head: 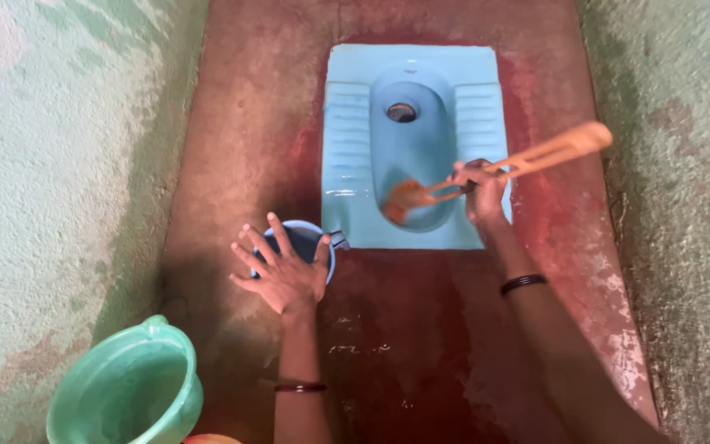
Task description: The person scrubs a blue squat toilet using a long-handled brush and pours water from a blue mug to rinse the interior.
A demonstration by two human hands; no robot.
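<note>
Head view. Green bucket (129, 386) at the bottom edge, below and left of my left hand (285, 267), well apart from it. Left hand spread wide, fingers splayed over a small blue mug (301, 242); whether it touches the mug I cannot tell. Mug sits just beside the near left corner of the blue squat pan (355, 123). Right hand (480, 191) closed around an orange brush (495, 168), bristle end down in the pan's bowl, handle rising right past the pan's edge. Red floor (404, 345) runs open between my forearms. Green walls (34, 164) close in on both sides.
</note>
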